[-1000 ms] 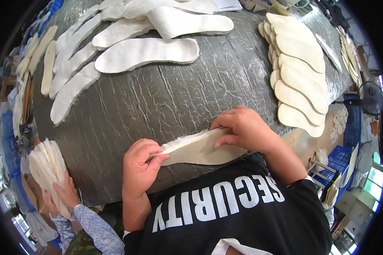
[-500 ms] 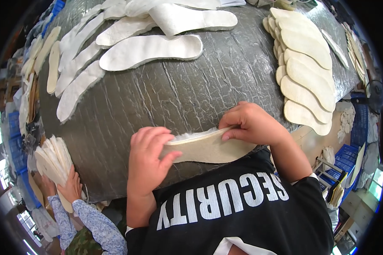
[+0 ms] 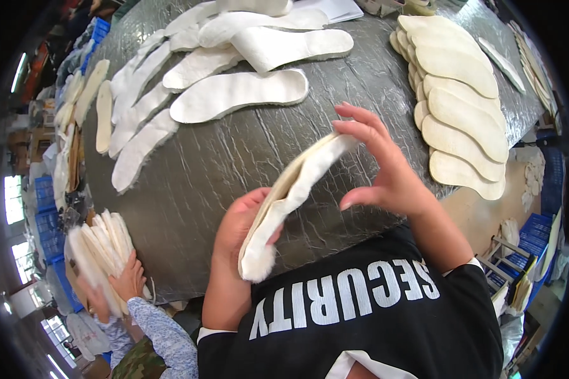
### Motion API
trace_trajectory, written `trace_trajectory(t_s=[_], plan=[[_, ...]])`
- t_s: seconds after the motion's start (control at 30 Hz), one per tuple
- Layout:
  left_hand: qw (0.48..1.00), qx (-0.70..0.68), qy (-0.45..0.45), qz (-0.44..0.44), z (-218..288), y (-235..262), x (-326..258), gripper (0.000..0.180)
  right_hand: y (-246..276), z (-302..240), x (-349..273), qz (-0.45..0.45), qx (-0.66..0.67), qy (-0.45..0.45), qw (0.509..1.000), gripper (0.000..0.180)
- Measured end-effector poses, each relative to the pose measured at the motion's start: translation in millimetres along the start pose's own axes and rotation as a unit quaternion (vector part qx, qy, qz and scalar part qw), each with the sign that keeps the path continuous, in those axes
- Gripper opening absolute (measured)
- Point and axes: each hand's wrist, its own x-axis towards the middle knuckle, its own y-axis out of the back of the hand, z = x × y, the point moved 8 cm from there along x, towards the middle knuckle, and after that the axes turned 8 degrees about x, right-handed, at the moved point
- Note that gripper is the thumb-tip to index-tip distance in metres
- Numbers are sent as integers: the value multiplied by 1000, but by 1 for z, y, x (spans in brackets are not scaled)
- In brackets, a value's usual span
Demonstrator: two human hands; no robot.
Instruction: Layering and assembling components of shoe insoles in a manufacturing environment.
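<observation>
My left hand (image 3: pixel 237 221) is closed around the lower part of a fleece insole (image 3: pixel 303 180). The insole stands on its edge, tilted up to the right. Along its left side runs a beige layer, with white fluffy pile on the right and a gap between the two near the middle. My right hand (image 3: pixel 392 167) is open at the upper end, thumb and fingers spread apart. Its fingertips are at or just behind the tip; whether they touch it I cannot tell. Several white fleece insoles (image 3: pixel 240 95) lie beyond my hands.
On the right of the dark film-covered table (image 3: pixel 335 82), beige insoles (image 3: pixel 464 126) lie in overlapping rows. At lower left a co-worker's hands (image 3: pixel 129 278) hold a bundle of insoles (image 3: pixel 104 243). Blue crates (image 3: pixel 534 234) stand beyond the table's right side.
The insole has turned from lying level, beige side up, to standing steeply with its pile showing. My right hand has opened and moved up. The co-worker's bundle has shifted.
</observation>
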Motion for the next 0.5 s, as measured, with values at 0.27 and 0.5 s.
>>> trace_trajectory(t_s=[0.27,0.5], plan=[[982,172,32,70,-20,-8,-7,36,3,-11,11,20,-33,-9,999,26],[820,529,-219,29,28,-41,-33,46,9,24,-47,89,101,-256,957,12]])
